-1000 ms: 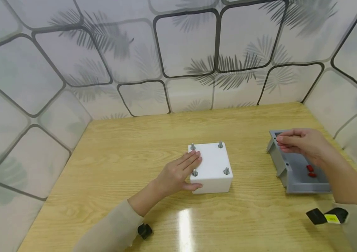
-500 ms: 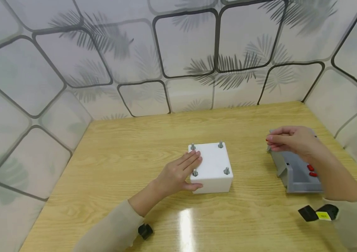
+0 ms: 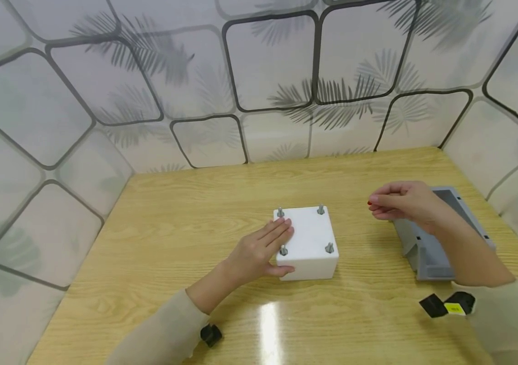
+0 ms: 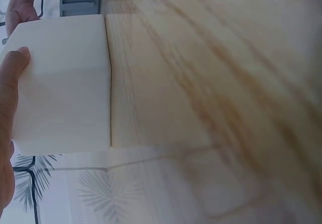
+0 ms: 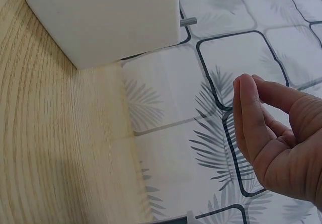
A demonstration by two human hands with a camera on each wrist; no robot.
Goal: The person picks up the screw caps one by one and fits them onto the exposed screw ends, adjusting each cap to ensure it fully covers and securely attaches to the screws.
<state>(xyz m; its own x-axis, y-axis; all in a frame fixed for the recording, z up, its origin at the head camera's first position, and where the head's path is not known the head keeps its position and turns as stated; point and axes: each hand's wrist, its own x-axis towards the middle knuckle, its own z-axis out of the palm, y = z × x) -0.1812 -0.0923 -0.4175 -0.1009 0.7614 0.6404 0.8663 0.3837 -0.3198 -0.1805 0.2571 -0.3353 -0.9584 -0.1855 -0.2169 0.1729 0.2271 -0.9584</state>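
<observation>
A white box (image 3: 306, 230) stands on the wooden table, with a threaded metal stud (image 3: 329, 248) rising from each corner of its top. My left hand (image 3: 249, 253) rests on its left side, straight fingers lying on the top and the thumb against the front face. The left wrist view shows that thumb (image 4: 19, 58) touching the box. Between its thumb and fingertips my right hand (image 3: 407, 205) pinches a small red piece (image 3: 370, 203). It is in the air, right of the box. In the right wrist view the right hand (image 5: 276, 133) hides the piece.
A grey plastic bin (image 3: 437, 256) stands at the right of the table (image 3: 185, 218), partly covered by the right forearm. Patterned white fabric (image 3: 268, 66) walls the table at the back and sides.
My right hand has moved left, away from over the grey bin, carrying the small red piece. The red pieces in the bin are now hidden by the arm. The left hand has stayed still.
</observation>
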